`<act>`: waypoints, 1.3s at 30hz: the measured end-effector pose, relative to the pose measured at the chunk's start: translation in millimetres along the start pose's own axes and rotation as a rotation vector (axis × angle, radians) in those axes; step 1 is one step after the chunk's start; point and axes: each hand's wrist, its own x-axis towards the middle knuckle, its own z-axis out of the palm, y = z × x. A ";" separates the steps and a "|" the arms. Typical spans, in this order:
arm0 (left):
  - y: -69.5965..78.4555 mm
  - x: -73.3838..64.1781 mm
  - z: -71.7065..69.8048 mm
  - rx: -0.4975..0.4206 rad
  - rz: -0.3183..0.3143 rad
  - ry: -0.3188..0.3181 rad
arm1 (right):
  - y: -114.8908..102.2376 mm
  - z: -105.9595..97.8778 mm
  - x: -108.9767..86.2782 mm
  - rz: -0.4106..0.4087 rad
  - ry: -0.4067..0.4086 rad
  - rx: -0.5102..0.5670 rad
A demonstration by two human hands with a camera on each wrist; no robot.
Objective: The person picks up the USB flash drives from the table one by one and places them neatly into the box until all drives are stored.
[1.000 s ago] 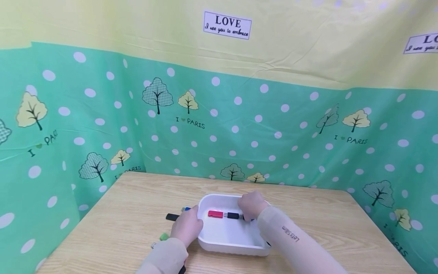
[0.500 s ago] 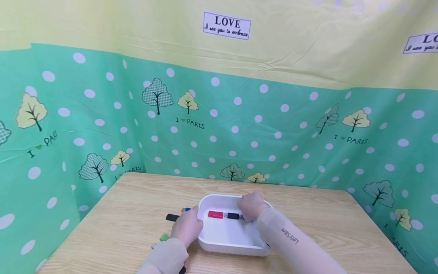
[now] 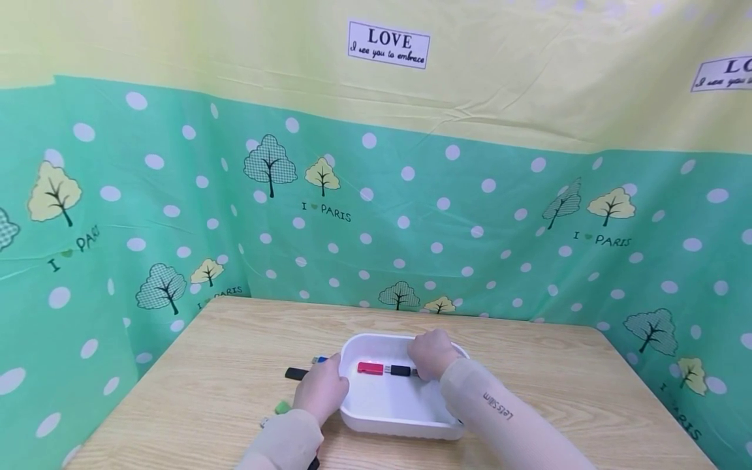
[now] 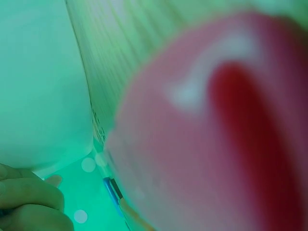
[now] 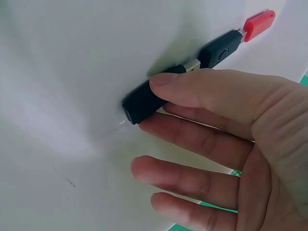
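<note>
My right hand (image 3: 433, 354) reaches into a white tray (image 3: 405, 429) and pinches a black USB stick (image 5: 144, 101) between thumb and fingers, close against the tray's white surface. In the right wrist view its metal plug points at a second black USB stick (image 5: 220, 49), beyond which lies a red USB stick (image 5: 260, 25). These three form a row along the tray. My left hand (image 3: 321, 390) holds the tray's left side, its fingers at the rim. A blurred pink shape with a red streak (image 4: 245, 144) fills much of the left wrist view.
Left of the tray on the wooden table (image 3: 205, 378) lie a blue USB stick (image 3: 320, 359), a black one (image 3: 296, 373) and a green one (image 3: 282, 407). Something black (image 3: 314, 463) shows beside the left sleeve. A patterned curtain (image 3: 411, 228) hangs behind the table.
My right hand has shifted very slightly left, covering more of the black USB stick. The left hand and the tray stay where they were.
</note>
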 end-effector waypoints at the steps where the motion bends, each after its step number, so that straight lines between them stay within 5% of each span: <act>1: -0.1 0.0 0.5 -0.002 -0.001 -0.002 | 0.1 0.1 -0.3 0.001 -0.002 0.000; 19: 0.5 -0.1 -2.3 0.026 -0.001 -0.001 | 19.5 -18.3 -13.0 -0.031 0.107 0.126; 28: 1.1 -0.5 -0.7 0.016 -0.009 -0.014 | 45.2 -28.3 -31.4 -0.014 0.118 0.385; 39: -0.9 1.0 -1.5 0.030 0.012 -0.014 | 73.7 -16.9 -62.2 0.022 0.194 0.537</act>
